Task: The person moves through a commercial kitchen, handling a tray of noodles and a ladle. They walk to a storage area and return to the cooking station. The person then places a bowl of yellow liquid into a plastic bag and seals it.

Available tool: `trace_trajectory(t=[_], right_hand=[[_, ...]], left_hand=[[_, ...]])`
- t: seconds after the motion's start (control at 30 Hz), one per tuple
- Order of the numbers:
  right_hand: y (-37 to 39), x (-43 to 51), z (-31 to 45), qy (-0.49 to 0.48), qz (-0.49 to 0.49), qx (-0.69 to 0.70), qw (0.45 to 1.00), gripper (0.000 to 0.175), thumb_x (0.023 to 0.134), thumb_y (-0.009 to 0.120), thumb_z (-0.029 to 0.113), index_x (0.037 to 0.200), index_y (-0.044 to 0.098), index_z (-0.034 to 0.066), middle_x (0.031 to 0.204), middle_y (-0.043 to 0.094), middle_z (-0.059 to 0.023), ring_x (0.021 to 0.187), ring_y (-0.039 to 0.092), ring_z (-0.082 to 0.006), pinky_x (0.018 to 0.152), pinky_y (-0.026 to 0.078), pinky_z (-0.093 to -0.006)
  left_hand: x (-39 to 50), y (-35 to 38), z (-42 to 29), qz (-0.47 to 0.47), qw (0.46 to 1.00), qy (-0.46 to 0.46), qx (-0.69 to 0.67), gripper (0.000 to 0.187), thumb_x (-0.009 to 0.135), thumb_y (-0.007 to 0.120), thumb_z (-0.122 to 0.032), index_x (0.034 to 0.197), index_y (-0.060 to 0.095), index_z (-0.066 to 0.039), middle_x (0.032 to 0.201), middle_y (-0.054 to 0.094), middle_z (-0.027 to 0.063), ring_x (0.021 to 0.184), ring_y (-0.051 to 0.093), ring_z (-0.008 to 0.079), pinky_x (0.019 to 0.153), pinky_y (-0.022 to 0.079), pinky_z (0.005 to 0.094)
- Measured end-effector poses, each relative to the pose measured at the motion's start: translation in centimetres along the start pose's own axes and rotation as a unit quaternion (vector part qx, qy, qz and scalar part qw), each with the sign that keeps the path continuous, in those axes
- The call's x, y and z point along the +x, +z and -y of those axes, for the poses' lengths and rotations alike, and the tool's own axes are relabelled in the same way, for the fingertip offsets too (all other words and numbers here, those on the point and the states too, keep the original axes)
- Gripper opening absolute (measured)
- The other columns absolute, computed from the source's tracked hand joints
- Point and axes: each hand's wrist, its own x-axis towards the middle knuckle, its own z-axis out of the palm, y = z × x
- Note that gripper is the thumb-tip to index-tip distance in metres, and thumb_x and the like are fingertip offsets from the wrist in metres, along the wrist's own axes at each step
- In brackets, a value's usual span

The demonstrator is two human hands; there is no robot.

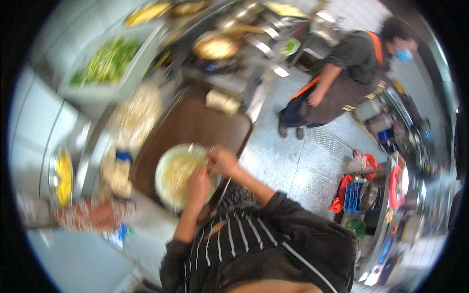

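A white bowl (160,183) sits on a brown tray (183,117) in front of me. Inside it is a pale yellowish food (176,175), too blurred to name exactly. My left hand (199,184) hangs over the bowl's right half with its fingers drawn together. Close beside it, at the far right rim, my right hand (222,162) has its fingers bent inward. The fingertips of both hands nearly meet. Blur hides whether either hand pinches something small. At the tray's far end lies a folded pale cloth (222,102).
A wok (216,45) stands on a lit gas burner beyond the tray. Chopped greens (110,60) fill a white bin at upper left. Left of the tray lie a clear plastic bag (137,113) and a metal dish of yellow food (63,179). A masked co-worker (351,73) stands at right.
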Motion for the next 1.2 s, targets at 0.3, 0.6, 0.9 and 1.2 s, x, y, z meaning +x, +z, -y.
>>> trace_trajectory(t=[0.3, 0.6, 0.9, 1.2], right_hand=[[0.0, -2.9, 2.9, -0.100, -0.038, 0.030, 0.994, 0.024, 0.072, 0.061, 0.013, 0.095, 0.063, 0.0097, 0.091, 0.061, -0.0118, 0.081, 0.062, -0.0335, 0.065, 0.050, -0.0422], [2.8, -3.5, 6.3, -0.161, -0.120, 0.146, 0.969, 0.019, 0.077, 0.059, 0.016, 0.091, 0.062, 0.0035, 0.079, 0.061, -0.0132, 0.079, 0.061, -0.0344, 0.067, 0.048, -0.0423], [-2.1, -8.0, 1.0, -0.105, -0.101, 0.105, 0.984, 0.046, 0.079, 0.058, 0.016, 0.120, 0.048, -0.0004, 0.107, 0.056, -0.0185, 0.094, 0.058, -0.0368, 0.078, 0.050, -0.0417], [-9.8, -29.0, -25.8, 0.227, 0.053, -0.006, 0.972, 0.045, 0.082, 0.057, 0.035, 0.119, 0.057, 0.0105, 0.112, 0.060, -0.0193, 0.105, 0.057, -0.0343, 0.088, 0.046, -0.0440]], left_hand=[[-1.1, -3.4, 1.6, -0.086, 0.996, 0.019, -0.027, 0.012, 0.085, 0.052, -0.009, 0.087, 0.060, 0.000, 0.082, 0.058, 0.0164, 0.079, 0.056, 0.0354, 0.070, 0.045, 0.0428], [-3.1, -4.8, 1.5, -0.036, 0.994, -0.068, 0.074, 0.025, 0.087, 0.052, -0.019, 0.100, 0.060, 0.000, 0.093, 0.060, 0.0213, 0.085, 0.056, 0.0403, 0.076, 0.046, 0.0442], [-2.8, -0.1, -0.7, -0.019, 0.998, -0.029, 0.044, 0.058, 0.079, 0.066, -0.033, 0.117, 0.052, 0.009, 0.116, 0.054, 0.0304, 0.110, 0.049, 0.0436, 0.096, 0.038, 0.0441], [-2.5, 7.2, 0.8, -0.004, 0.965, -0.138, 0.223, 0.068, 0.074, 0.060, -0.024, 0.130, 0.040, 0.008, 0.108, 0.058, 0.0299, 0.095, 0.057, 0.0440, 0.082, 0.046, 0.0459]])
